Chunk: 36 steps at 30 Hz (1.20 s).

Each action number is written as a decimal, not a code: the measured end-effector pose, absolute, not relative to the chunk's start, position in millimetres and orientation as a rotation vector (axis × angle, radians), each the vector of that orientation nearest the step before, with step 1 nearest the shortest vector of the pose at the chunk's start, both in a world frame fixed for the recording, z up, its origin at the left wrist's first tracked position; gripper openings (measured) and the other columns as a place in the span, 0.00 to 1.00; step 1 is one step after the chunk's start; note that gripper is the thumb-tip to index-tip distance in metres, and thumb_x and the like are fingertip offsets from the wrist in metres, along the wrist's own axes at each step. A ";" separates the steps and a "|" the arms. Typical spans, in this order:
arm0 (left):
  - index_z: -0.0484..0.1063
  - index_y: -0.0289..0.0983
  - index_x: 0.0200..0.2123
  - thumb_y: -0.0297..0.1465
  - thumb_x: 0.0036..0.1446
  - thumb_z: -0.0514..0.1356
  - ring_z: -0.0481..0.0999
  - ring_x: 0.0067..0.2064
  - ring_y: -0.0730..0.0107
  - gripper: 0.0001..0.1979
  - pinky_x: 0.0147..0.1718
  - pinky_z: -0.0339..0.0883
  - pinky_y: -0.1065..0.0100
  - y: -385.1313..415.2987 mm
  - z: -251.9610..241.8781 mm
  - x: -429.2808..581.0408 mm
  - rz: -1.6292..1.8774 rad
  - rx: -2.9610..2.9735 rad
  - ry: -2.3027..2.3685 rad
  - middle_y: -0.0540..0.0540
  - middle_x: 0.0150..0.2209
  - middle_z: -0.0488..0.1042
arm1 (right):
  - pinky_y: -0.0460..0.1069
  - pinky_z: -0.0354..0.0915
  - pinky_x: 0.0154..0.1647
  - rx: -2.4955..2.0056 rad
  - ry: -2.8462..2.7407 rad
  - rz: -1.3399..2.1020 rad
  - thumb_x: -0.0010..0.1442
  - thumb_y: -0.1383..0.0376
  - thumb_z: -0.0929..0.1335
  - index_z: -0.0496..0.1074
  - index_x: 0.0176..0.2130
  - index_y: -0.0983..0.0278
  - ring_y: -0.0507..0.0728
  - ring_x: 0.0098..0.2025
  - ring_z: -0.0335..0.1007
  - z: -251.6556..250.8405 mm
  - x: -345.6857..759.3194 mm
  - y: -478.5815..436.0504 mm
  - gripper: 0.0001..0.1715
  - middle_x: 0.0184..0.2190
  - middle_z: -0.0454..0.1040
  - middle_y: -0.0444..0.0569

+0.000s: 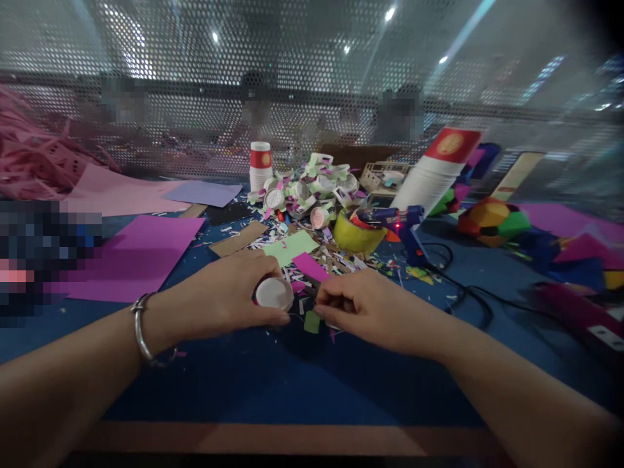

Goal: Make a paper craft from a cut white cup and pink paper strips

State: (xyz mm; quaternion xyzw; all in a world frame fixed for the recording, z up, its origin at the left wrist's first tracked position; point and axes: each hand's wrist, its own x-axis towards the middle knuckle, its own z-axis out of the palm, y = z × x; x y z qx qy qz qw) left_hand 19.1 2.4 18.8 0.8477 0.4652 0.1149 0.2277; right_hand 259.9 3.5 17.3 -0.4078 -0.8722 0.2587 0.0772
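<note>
My left hand (244, 289) is curled around a paper cup (274, 294), its round white base turned up toward me and a bit of red showing at its side. Close by on the right, my right hand (361, 309) is closed in a pinch. At its fingertips is a small piece of green paper (312, 322). A dark narrow shape beside those fingers is too unclear to name. Just beyond the hands lie a magenta paper strip (311, 266), a light green sheet (291, 248) and many paper scraps.
Cut cup pieces (312, 188) are heaped behind. A glue gun (407, 227) with a red light rests by a yellow tape roll (358, 235), its cable trailing right. Stacked cups (429, 172) lean nearby; another stack (260, 168) stands upright. Purple paper (141, 257) lies left.
</note>
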 end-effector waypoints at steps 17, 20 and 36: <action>0.62 0.44 0.46 0.34 0.50 0.71 0.76 0.39 0.67 0.24 0.37 0.71 0.66 3.8 12.9 29.4 0.521 1.454 0.888 0.51 0.39 0.73 | 0.43 0.58 0.27 -1.062 -2.325 0.792 0.65 0.65 0.66 0.74 0.37 0.63 0.48 0.26 0.64 21.7 260.7 1.0 0.07 0.26 0.72 0.41; 0.63 0.42 0.46 0.34 0.52 0.70 0.75 0.36 0.69 0.22 0.34 0.71 0.68 3.5 17.1 30.2 0.515 1.413 0.881 0.51 0.39 0.72 | 0.43 0.58 0.27 -1.054 -2.350 0.782 0.66 0.65 0.65 0.74 0.38 0.63 0.48 0.26 0.65 20.3 261.4 2.0 0.08 0.27 0.72 0.41; 0.70 0.38 0.38 0.33 0.57 0.66 0.66 0.32 0.76 0.09 0.30 0.63 0.73 7.9 18.6 32.2 0.665 1.106 0.862 0.52 0.34 0.68 | 0.46 0.63 0.33 -1.100 -2.768 0.641 0.63 0.68 0.68 0.77 0.39 0.64 0.53 0.34 0.72 17.6 259.0 2.9 0.06 0.35 0.77 0.48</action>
